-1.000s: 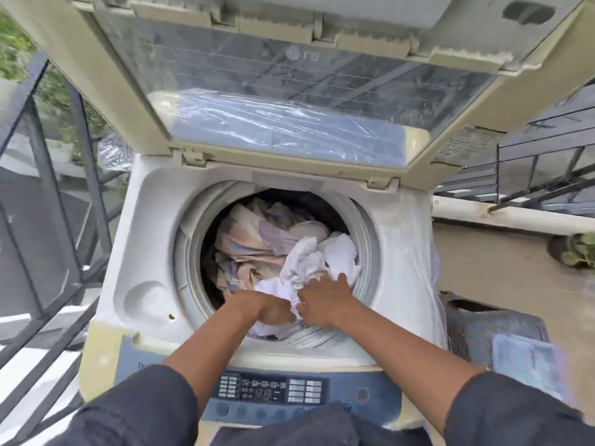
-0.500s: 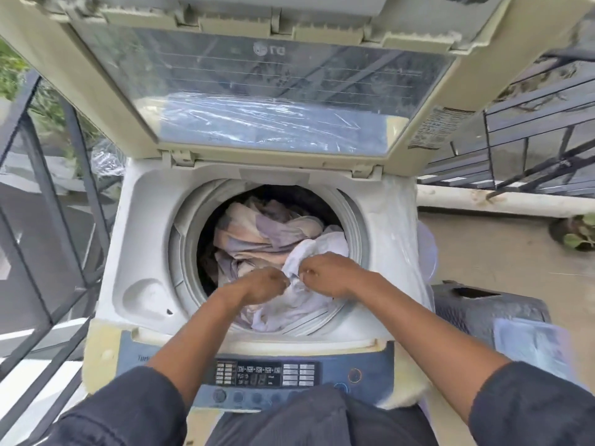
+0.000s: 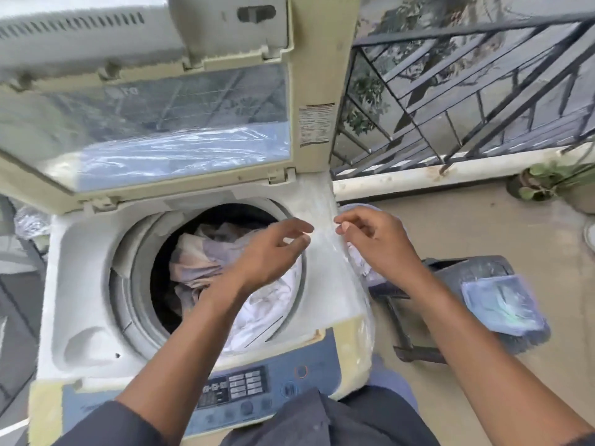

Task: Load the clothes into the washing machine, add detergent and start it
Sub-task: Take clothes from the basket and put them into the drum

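A top-loading washing machine (image 3: 80, 252) stands in front of me with its lid (image 3: 161, 130) raised. Pale pink and white clothes (image 3: 206, 255) fill its drum. My left hand (image 3: 270, 252) hovers over the drum's right rim, fingers spread, holding nothing. My right hand (image 3: 376, 243) is past the machine's right edge, fingers loosely curled and empty, above a container with more white cloth (image 3: 360, 262) in it. The control panel (image 3: 238, 387) runs along the machine's near edge.
A dark basket (image 3: 467, 272) sits on the floor to the right of the machine, with a bluish plastic packet (image 3: 502, 307) on top of it. A metal railing (image 3: 467, 101) lines the balcony behind, with potted plants (image 3: 541, 185) at far right.
Both hands have let go of the white garment and lifted out of the drum, moving right. The view has swung right as well.
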`<state>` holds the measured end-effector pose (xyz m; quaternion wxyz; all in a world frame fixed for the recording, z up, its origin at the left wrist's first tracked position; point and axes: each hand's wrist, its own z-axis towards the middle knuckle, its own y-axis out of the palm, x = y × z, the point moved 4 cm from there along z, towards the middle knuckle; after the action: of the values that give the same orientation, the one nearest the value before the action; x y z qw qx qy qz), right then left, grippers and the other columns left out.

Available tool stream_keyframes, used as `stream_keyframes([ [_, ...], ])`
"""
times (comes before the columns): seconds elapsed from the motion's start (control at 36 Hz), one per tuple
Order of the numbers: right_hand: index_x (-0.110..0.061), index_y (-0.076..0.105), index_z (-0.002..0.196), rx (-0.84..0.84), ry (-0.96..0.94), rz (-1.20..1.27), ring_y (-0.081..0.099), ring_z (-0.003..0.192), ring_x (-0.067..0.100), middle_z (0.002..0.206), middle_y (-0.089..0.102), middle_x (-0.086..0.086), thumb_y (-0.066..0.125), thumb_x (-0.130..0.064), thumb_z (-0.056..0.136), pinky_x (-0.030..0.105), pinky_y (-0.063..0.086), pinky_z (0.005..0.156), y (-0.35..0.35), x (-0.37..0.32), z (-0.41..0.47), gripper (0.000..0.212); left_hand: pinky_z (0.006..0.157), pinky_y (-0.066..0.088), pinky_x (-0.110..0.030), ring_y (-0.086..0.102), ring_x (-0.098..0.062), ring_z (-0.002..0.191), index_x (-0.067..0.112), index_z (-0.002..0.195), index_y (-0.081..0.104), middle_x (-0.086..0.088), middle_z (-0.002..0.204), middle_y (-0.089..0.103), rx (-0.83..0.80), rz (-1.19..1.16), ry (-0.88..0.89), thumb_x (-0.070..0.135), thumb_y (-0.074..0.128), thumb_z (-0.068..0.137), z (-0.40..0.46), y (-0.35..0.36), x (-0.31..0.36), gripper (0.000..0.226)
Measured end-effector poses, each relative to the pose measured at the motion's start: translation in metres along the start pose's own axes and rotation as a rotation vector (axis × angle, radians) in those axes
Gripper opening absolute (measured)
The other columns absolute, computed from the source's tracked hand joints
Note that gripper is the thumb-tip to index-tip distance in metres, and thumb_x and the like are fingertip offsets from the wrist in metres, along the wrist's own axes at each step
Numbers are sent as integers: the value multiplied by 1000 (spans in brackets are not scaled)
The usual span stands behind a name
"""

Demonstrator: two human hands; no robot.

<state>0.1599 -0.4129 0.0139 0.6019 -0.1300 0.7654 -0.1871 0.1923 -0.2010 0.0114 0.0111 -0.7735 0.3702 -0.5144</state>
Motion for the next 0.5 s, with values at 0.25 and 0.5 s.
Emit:
stream_keyframes([
  [0.25,-33,76,95,129,244,-131,71,89,7,93,76,-16,68,-19,92,38,57,93,-93,100,33,16,92,60,-40,71,-17,90,34,115,75,12,97,74,30,164,35,37,63,96,78,76,77,23],
  [0.5,-30,75,98,-22,428,-233,71,100,20,103,78,-8,60,-25,89,32,56,88,-113,220,94,19,95,52,-36,67,-31,119,29,131,67,-3,124,76,-34,681,-83,48,55,101,189,155,102,38],
])
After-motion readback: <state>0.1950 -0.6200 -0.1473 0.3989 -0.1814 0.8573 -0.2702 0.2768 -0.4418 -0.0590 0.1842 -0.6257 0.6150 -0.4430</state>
